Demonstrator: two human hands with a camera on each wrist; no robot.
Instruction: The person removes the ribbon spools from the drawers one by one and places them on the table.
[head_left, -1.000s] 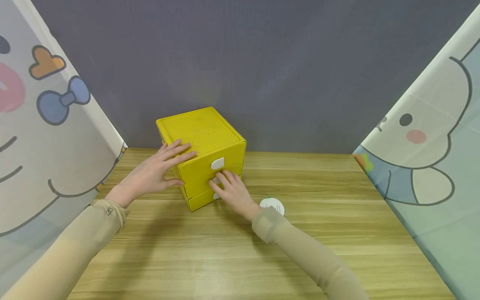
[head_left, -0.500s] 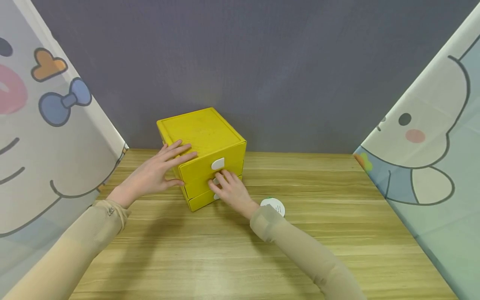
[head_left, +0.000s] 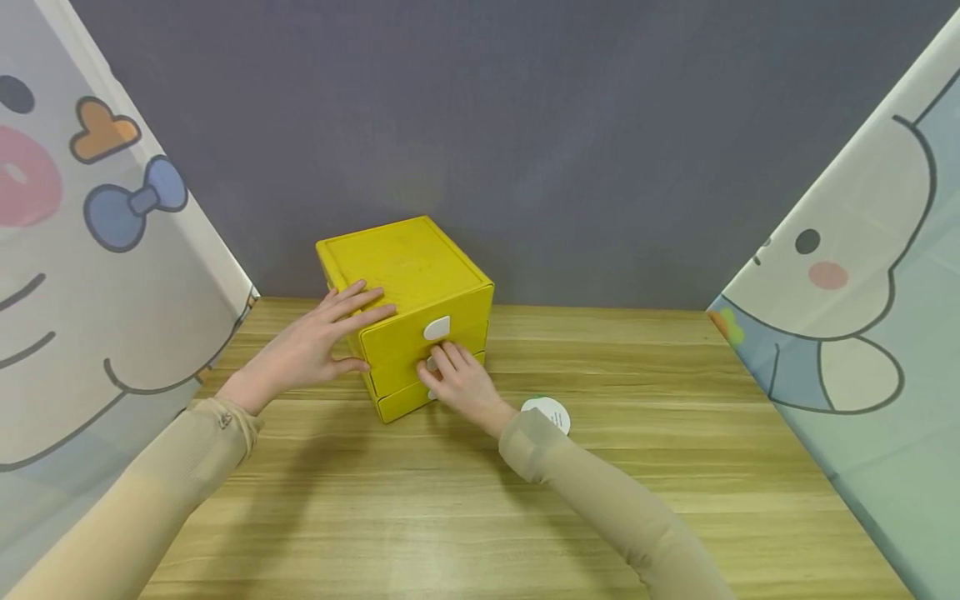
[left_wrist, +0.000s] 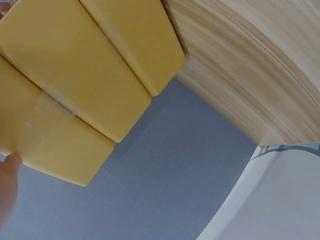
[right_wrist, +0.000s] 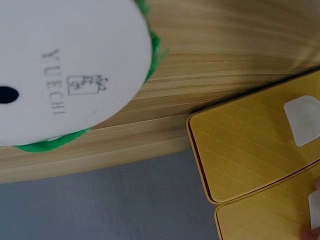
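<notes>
A yellow drawer box (head_left: 405,267) with three stacked drawers stands on the wooden table, turned at an angle. My left hand (head_left: 303,343) rests on its top left edge, fingers spread over the top and thumb against the side near the front corner. At the front, my right hand (head_left: 467,385) pinches the white handle (right_wrist: 315,207) of the middle drawer; the right wrist view shows fingertips on both sides of it. The top drawer's white handle (head_left: 437,328) is uncovered. All drawers look closed. Only part of my left hand (left_wrist: 7,187) shows in the left wrist view.
A round white spool (right_wrist: 100,45) marked YUECHI, with green ribbon-like material at its rim, lies on the table (head_left: 637,467) beside my right wrist. A grey wall panel (head_left: 525,150) stands behind the box. Cartoon-printed cloths (head_left: 832,350) flank both sides.
</notes>
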